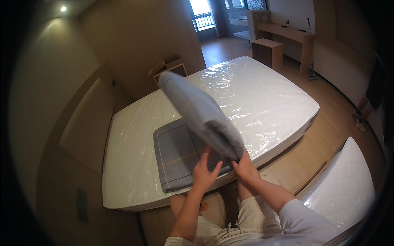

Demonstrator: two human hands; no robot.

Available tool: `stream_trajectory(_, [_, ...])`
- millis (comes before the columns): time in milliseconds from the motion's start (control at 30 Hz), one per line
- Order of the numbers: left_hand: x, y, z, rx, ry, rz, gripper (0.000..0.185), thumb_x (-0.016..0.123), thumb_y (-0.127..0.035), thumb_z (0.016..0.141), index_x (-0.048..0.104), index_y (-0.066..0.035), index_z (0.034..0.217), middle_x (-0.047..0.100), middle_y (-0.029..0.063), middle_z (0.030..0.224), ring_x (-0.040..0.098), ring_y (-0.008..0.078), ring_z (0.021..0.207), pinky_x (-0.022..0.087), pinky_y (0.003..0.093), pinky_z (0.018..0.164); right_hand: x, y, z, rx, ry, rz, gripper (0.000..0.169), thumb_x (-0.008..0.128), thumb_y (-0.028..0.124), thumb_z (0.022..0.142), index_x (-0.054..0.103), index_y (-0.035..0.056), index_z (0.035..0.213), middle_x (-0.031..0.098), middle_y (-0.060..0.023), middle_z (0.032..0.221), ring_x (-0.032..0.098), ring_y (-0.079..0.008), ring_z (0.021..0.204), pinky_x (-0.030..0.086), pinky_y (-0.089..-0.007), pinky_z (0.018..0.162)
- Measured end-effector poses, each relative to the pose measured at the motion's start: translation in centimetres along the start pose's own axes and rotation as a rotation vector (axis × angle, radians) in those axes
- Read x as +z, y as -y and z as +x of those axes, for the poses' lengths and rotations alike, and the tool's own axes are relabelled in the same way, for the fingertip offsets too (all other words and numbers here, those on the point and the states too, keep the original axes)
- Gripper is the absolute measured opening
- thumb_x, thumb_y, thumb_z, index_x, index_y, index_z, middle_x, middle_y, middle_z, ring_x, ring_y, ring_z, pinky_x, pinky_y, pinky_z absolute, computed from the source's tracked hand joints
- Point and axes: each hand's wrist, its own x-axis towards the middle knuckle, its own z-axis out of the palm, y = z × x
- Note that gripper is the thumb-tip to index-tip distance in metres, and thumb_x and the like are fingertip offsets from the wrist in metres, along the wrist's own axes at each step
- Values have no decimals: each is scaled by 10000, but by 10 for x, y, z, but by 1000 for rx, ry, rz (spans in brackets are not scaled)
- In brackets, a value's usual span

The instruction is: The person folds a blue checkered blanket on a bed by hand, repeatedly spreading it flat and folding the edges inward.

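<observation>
Tilted up in front of me is a thick grey folded bedding piece (pixel 200 107) with thin lines. My right hand (pixel 245 167) grips its lower near corner. My left hand (pixel 205 173) has its fingers and thumb spread at the underside, and whether a fingertip touches the fabric is hard to tell. Below lies another grey folded section (pixel 177 153) with dark and yellow lines, flat on a plastic-wrapped white mattress (pixel 264 98). The raised piece hides part of it, so I cannot tell whether the two are joined.
A second wrapped mattress (pixel 344 187) is at my right. An orange ring-shaped item (pixel 203 206) lies near my legs. Beyond the bed are a nightstand (pixel 185 68) with a cardboard box (pixel 157 67), a wooden stool (pixel 267 43) and a desk (pixel 286 30). Another person (pixel 367 104) stands far right.
</observation>
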Motion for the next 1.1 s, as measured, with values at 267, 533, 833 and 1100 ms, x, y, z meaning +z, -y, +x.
stream_trajectory(267, [-1, 122, -78, 69, 22, 1041, 661, 725, -197, 769, 472, -78, 1367, 605, 187, 1193, 612, 343, 1042, 490, 436, 883, -30, -39, 22, 301, -11, -326, 663, 641, 403, 873, 432, -122, 1219, 633, -354, 939, 612, -513, 913, 488, -540, 818])
stream_trajectory(533, [-98, 164, -47, -518, -489, 319, 316, 580, -165, 874, 604, 42, 1110, 649, 273, 816, 636, 455, 790, 491, 466, 682, -26, -91, 45, 564, -69, -389, 571, 511, 503, 916, 573, -39, 1082, 654, -305, 1010, 627, -467, 980, 487, -522, 859])
stream_trajectory(833, [-392, 168, -92, -581, -990, 223, 485, 512, -321, 1009, 526, 111, 1231, 630, 227, 1170, 642, 313, 1002, 484, 393, 869, -12, -78, 38, 534, -98, -344, 549, 530, 470, 918, 587, -65, 1028, 649, -324, 996, 627, -465, 977, 485, -508, 855])
stream_trajectory(1100, [-410, 236, -171, -914, -680, 131, 639, 569, -405, 958, 430, 123, 1288, 584, 227, 1218, 644, 342, 1048, 584, 402, 753, 23, -48, 17, 447, 85, -6, 726, 633, 583, 824, 633, -135, 933, 660, -325, 897, 658, -440, 931, 491, -456, 838])
